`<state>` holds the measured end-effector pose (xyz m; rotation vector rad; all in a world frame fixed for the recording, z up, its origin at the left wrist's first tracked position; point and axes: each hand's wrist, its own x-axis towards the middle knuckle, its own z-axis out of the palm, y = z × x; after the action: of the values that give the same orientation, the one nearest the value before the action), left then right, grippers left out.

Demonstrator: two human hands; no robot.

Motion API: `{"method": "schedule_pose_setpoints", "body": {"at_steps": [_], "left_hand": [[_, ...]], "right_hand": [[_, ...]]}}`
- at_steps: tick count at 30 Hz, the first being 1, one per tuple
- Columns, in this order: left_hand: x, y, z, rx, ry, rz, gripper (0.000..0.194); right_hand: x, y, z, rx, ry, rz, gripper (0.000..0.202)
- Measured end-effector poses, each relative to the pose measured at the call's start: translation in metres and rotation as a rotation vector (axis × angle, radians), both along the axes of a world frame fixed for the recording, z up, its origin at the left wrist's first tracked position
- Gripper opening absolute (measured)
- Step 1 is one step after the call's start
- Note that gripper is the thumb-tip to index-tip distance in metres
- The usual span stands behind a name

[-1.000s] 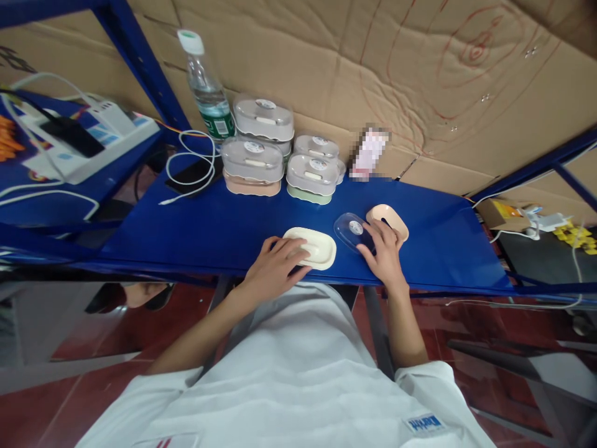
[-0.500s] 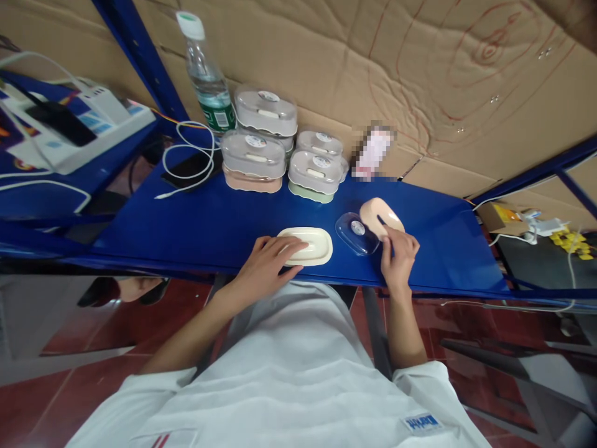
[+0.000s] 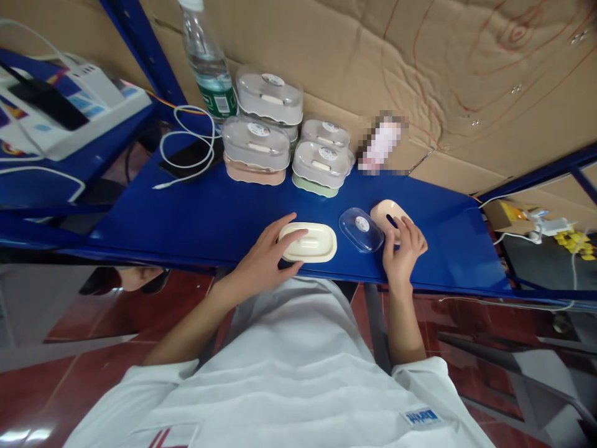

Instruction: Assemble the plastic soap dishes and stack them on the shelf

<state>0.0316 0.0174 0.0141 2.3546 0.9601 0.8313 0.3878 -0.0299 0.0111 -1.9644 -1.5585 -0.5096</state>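
Note:
On the blue table before me lies a shallow cream oval tray (image 3: 317,250) with a raised centre. My left hand (image 3: 261,261) is at its left end, fingers spread, one finger over the rim and the thumb by the near edge. My right hand (image 3: 405,246) has its thumb and fingertips on the near side of a peach oval box part (image 3: 383,211) with a dark slot; the fingers cover part of it. Between the two pieces a clear plastic lid (image 3: 357,231) with a round white sticker rests on the table, close beside the peach part.
Stacked lidded boxes (image 3: 255,140) and more boxes (image 3: 319,163) stand at the back. Behind them are a water bottle (image 3: 212,78), a white cable (image 3: 186,134) over a dark phone-like slab, and a blurred-out pinkish item (image 3: 380,146). A cardboard wall (image 3: 326,43) closes off the rear.
The peach part has moved slightly right and sits flatter, my right hand with it. My left fingers have lifted off the tray's middle and spread apart. The view has shifted a little.

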Motion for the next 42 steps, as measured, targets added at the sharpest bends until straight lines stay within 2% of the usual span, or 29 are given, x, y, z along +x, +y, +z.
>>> {"method": "schedule_pose_setpoints", "body": {"at_steps": [3, 7, 9, 12, 15, 17, 22, 25, 27, 28, 32, 34, 38, 42], "left_hand": [[-0.002, 0.002, 0.000, -0.091, -0.004, -0.020, 0.071], [-0.003, 0.003, 0.000, -0.155, 0.016, -0.043, 0.074], [-0.003, 0.003, 0.001, -0.173, 0.019, -0.050, 0.076], [-0.004, 0.004, 0.002, -0.201, 0.031, -0.069, 0.080], [-0.004, 0.006, 0.003, -0.215, 0.029, -0.095, 0.082], [-0.005, 0.006, 0.004, -0.218, 0.027, -0.108, 0.082], [-0.005, 0.005, 0.004, -0.211, 0.035, -0.095, 0.082], [-0.004, 0.004, 0.001, -0.200, 0.020, -0.092, 0.084], [-0.003, 0.004, 0.000, -0.194, 0.019, -0.089, 0.087], [-0.003, 0.004, -0.001, -0.190, 0.021, -0.085, 0.088], [-0.003, 0.005, -0.003, -0.152, 0.021, -0.088, 0.092], [-0.003, 0.007, -0.005, -0.103, 0.018, -0.108, 0.086], [-0.002, 0.009, -0.010, 0.039, 0.045, -0.116, 0.062], [-0.001, 0.008, -0.011, 0.113, 0.131, -0.104, 0.056]], "right_hand": [[-0.005, 0.000, 0.002, -0.103, -0.046, 0.099, 0.049], [-0.003, -0.001, 0.002, -0.010, 0.021, 0.030, 0.049], [-0.005, -0.002, 0.003, -0.071, -0.028, 0.118, 0.048], [-0.012, -0.002, 0.004, -0.265, -0.099, 0.312, 0.056], [-0.016, -0.001, 0.005, -0.350, -0.087, 0.395, 0.062], [-0.011, 0.001, 0.003, -0.342, -0.063, 0.348, 0.061], [0.016, 0.004, -0.006, -0.130, 0.091, -0.046, 0.058], [0.015, -0.004, -0.001, -0.051, 0.073, -0.091, 0.056], [0.000, -0.013, 0.006, -0.008, 0.040, -0.021, 0.057], [-0.010, -0.017, 0.010, -0.031, 0.017, 0.069, 0.055], [-0.059, -0.023, 0.017, -0.304, -0.058, 0.610, 0.032], [-0.078, -0.020, 0.018, -0.348, -0.054, 0.769, 0.031], [-0.096, -0.017, 0.015, -0.395, -0.031, 0.856, 0.037], [-0.081, -0.017, 0.015, -0.376, -0.027, 0.831, 0.041]]}}
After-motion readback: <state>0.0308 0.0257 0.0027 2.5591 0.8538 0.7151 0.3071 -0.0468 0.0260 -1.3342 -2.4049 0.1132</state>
